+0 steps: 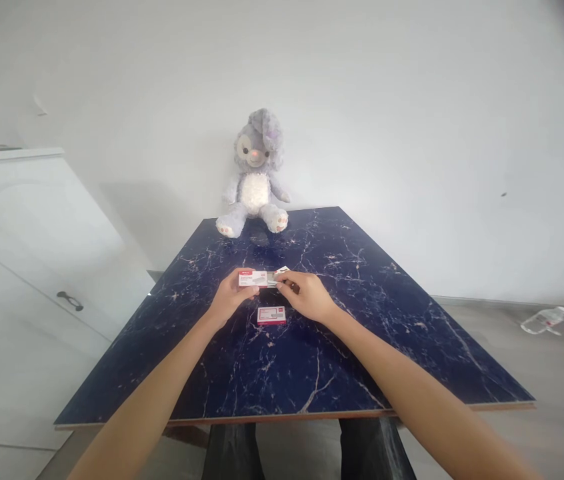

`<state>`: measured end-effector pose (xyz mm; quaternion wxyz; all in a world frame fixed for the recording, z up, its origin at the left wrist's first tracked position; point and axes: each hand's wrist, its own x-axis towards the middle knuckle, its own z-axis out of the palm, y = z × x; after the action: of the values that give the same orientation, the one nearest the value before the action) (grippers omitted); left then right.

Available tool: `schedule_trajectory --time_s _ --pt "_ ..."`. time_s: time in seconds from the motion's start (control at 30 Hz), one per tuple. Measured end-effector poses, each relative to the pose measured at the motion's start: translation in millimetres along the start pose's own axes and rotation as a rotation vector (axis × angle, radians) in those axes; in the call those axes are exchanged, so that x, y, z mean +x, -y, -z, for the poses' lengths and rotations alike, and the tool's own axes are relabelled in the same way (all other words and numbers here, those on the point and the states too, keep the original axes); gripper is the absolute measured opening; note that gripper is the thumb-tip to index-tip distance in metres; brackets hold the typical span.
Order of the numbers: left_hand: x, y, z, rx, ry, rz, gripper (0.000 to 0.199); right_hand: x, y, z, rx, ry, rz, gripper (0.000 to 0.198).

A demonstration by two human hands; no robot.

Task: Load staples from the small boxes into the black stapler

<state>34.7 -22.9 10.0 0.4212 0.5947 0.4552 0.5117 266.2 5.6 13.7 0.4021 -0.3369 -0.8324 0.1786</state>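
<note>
My left hand (231, 291) grips a small red-and-white staple box (252, 279) by its left end, just above the table. The thumb lies along its lower front edge. At the right end a white flap (283, 270) stands open. There my right hand (303, 292) is closed, thumb and fingers pinched on a small grey piece (272, 277) that looks like staples; the fingers partly hide it. A second red-and-white staple box (271, 315) lies flat on the table, nearer to me and apart from both hands.
The dark blue marble-patterned table (342, 360) stands against a white wall. A grey plush toy (255, 180) sits at its far edge. To the left is a white cabinet (27, 267) with a dark handle. Clear plastic bottles (547, 320) lie on the floor at right.
</note>
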Motion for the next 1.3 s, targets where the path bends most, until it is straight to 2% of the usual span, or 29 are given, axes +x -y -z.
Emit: schedule_trajectory --time_s 0.3,0.43,0.57,0.9,1.07,1.2,1.3 --pt "-0.5 -0.4 -0.2 0.034 0.009 -0.031 0.047 -0.7 -8.2 3.6 -0.184 0.116 0.116 0.018" --pt "-0.6 1.4 1.0 0.068 0.027 -0.047 0.044 -1.1 -6.7 4.0 -0.169 0.162 0.144 0.020" --pt "-2.4 -1.7 0.7 0.083 0.052 -0.058 0.045 -0.8 -2.3 6.2 -0.108 0.161 0.155 0.022" --pt "-2.6 -2.1 1.0 0.097 0.014 -0.072 0.048 -2.2 4.7 4.4 -0.002 0.131 0.134 0.012" --pt "-3.5 -7.5 -3.4 0.075 0.033 -0.092 0.045 -4.0 4.4 -4.2 0.009 0.087 0.108 0.020" --pt "-3.8 -9.0 -6.5 0.082 0.038 -0.104 0.044 -1.4 2.8 -5.2 0.039 0.076 0.105 0.006" --pt "-3.9 -8.6 -4.8 0.057 0.044 -0.081 0.045 1.0 2.9 -1.4 0.061 0.086 0.124 0.006"
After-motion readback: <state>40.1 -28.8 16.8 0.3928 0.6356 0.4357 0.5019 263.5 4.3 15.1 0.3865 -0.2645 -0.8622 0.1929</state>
